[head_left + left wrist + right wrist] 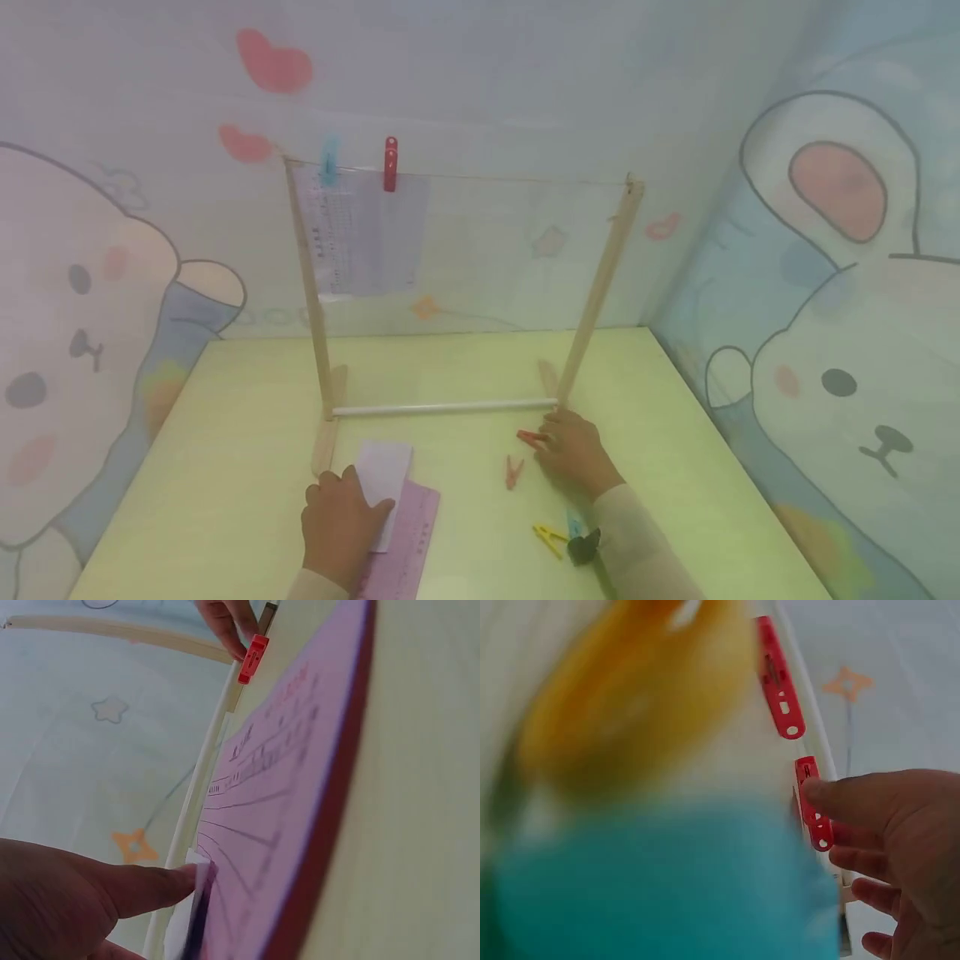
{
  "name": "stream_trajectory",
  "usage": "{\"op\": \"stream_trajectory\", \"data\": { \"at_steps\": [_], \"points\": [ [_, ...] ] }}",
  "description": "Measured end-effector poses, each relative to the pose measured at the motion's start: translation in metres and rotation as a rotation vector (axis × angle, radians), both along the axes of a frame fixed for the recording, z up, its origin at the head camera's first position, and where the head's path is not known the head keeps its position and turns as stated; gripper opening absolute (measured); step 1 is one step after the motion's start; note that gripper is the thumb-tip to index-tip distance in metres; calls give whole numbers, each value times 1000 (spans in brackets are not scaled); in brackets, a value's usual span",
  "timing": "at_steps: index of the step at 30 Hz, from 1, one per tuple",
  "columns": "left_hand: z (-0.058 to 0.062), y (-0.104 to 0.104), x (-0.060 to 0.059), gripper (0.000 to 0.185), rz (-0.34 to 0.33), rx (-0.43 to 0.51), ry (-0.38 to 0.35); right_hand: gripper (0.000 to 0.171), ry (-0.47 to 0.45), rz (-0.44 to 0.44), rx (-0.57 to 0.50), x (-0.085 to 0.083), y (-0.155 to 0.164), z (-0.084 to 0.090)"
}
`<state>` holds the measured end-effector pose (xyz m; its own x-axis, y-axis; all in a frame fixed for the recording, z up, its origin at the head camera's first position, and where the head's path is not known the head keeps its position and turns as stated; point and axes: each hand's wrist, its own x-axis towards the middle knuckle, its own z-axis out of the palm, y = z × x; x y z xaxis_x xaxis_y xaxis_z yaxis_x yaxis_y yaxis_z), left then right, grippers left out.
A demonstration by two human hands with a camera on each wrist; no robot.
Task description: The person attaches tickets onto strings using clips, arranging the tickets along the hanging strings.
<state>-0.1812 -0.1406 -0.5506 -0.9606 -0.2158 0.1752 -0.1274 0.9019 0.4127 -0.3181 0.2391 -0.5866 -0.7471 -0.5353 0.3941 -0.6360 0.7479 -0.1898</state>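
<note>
My left hand (333, 517) grips a white folded paper (384, 467), thumb at its right edge and fingers at its left. That paper overlaps a pink printed form pad (416, 537) lying on the table. Over by the foot of the right post, my right hand (576, 450) pinches a red clothespin (811, 806) between thumb and fingers. A second red clothespin (513, 472) lies just left of that hand. Near the right sleeve are a yellow clothespin (551, 539), a partly covered blue clothespin (574, 523) and a black object (582, 548).
A wooden frame (600, 283) with a white lower bar (442, 408) stands across the table (225, 467). From its top string hangs a printed sheet (367, 242), held by a blue clothespin (329, 162) and a red clothespin (391, 164). Cartoon-printed walls stand behind and beside the table.
</note>
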Motion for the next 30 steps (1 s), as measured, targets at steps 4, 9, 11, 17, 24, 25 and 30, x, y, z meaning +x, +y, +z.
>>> {"op": "stream_trajectory", "data": {
  "at_steps": [4,9,11,17,24,25,30],
  "points": [
    [-6,-3,-3,78,3,21,-25,16,97,-137,53,3,-5,-1],
    [-10,-6,-5,74,0,98,-49,15,93,-149,-63,6,-6,-5],
    [-13,-9,-6,75,4,133,-40,16,80,-138,-137,8,-6,-6],
    [-19,-14,-10,73,24,147,-15,19,-127,-227,-449,18,-7,-10],
    [-14,-13,-11,59,10,146,19,20,-278,-298,-563,27,-11,-8],
    [-13,-13,-11,58,3,160,29,18,-282,-298,-570,28,-12,-6],
    [-12,-13,-7,56,-20,238,82,16,-271,-322,-602,32,-15,1]
  ]
}}
